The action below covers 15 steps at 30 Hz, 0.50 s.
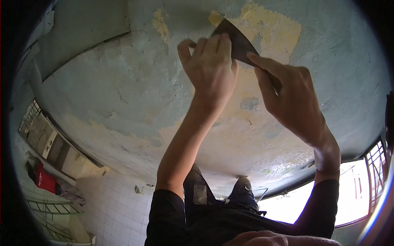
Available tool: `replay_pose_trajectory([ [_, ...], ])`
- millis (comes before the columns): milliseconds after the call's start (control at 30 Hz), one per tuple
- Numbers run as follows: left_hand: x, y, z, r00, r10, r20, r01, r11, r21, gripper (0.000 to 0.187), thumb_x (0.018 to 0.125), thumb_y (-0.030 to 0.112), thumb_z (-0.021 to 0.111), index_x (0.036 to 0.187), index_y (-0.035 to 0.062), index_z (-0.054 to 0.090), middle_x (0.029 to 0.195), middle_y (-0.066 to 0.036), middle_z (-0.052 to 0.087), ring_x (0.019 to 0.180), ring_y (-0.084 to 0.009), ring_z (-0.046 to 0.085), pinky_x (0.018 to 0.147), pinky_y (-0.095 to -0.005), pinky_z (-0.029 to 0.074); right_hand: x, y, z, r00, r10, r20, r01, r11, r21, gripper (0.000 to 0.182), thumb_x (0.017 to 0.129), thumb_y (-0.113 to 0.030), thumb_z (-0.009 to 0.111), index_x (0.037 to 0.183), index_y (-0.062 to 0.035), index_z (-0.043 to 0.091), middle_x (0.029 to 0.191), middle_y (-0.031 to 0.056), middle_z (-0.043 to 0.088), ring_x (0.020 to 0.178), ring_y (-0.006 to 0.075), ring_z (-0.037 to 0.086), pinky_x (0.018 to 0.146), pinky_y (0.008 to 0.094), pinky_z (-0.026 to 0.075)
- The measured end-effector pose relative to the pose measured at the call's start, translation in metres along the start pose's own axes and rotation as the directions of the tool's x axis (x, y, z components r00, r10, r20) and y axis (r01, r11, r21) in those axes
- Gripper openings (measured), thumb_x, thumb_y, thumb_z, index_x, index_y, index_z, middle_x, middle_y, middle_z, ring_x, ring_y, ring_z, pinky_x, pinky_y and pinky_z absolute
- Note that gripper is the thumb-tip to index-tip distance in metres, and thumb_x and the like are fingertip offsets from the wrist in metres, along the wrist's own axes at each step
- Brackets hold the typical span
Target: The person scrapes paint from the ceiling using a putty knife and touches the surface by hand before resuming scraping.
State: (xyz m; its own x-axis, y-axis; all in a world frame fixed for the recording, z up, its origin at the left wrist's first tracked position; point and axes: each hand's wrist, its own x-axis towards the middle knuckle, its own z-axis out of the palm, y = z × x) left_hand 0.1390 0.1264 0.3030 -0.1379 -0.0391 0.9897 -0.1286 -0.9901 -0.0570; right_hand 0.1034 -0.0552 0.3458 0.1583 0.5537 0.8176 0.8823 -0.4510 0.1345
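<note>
A dark flat scraper blade (242, 44) lies against the wall (143, 78), its upper corner at the edge of a yellowish patch (279, 30) where the blue-green paint is gone. My right hand (291, 90) is closed around the scraper's handle end, thumb and fingers on either side of it. My left hand (211, 61) has its fingers curled and its fingertips pressed on the blade's left side. A smaller yellowish patch (160, 25) shows to the left of my left hand.
At the far left a person in a red shirt (46, 179) is near a green metal frame (53, 208). White tiles (121, 199) cover the floor. A bright opening (303, 201) with a barred window (376, 166) stands at the lower right.
</note>
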Motion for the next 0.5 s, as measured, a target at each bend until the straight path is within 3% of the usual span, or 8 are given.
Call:
replay_pose_trajectory([
  [167, 0.014, -0.006, 0.001, 0.998, -0.02, -0.053, 0.023, 0.998, 0.059, 0.023, 0.068, 0.003, 0.078, 0.09, 0.0048, 0.075, 0.082, -0.004, 0.073, 0.075, -0.0175, 0.067, 0.089, -0.0406, 0.037, 0.009, -0.005, -0.001, 0.999, 0.053, -0.01, -0.053, 0.998, 0.021, 0.021, 0.092, 0.001, 0.061, 0.107, 0.0055, 0.074, 0.055, 0.0143, 0.064, 0.041, 0.0211, 0.061, 0.045, 0.0339, 0.049],
  [267, 0.007, -0.009, 0.007, 0.998, 0.009, -0.062, -0.008, 1.0, 0.026, 0.024, 0.067, 0.003, 0.078, 0.09, 0.0049, 0.075, 0.083, -0.004, 0.073, 0.076, -0.0172, 0.067, 0.089, -0.0409, 0.037, 0.009, -0.001, -0.001, 1.0, -0.022, -0.008, 0.022, 0.999, -0.035, 0.02, 0.092, 0.0, 0.061, 0.107, 0.0052, 0.074, 0.055, 0.0147, 0.064, 0.041, 0.0224, 0.061, 0.045, 0.0349, 0.05],
  [367, 0.02, -0.011, 0.004, 0.997, -0.005, -0.074, 0.009, 0.999, 0.046, 0.024, 0.066, 0.003, 0.078, 0.09, 0.0054, 0.074, 0.082, -0.004, 0.073, 0.076, -0.0179, 0.067, 0.09, -0.0415, 0.038, 0.011, -0.005, 0.003, 0.999, 0.033, -0.027, -0.033, 0.999, 0.01, 0.021, 0.091, 0.0, 0.062, 0.107, 0.0045, 0.074, 0.055, 0.0154, 0.063, 0.042, 0.0233, 0.061, 0.046, 0.0359, 0.051],
  [500, 0.015, -0.01, 0.0, 0.999, 0.002, -0.05, 0.001, 0.998, 0.065, 0.023, 0.066, 0.004, 0.078, 0.089, 0.0062, 0.074, 0.081, -0.004, 0.072, 0.077, -0.0189, 0.067, 0.091, -0.0424, 0.038, 0.009, -0.002, 0.003, 0.999, -0.009, -0.04, 0.009, 1.0, 0.002, 0.021, 0.091, 0.0, 0.061, 0.105, 0.0047, 0.075, 0.057, 0.0183, 0.064, 0.045, 0.0271, 0.064, 0.048, 0.0378, 0.052],
])
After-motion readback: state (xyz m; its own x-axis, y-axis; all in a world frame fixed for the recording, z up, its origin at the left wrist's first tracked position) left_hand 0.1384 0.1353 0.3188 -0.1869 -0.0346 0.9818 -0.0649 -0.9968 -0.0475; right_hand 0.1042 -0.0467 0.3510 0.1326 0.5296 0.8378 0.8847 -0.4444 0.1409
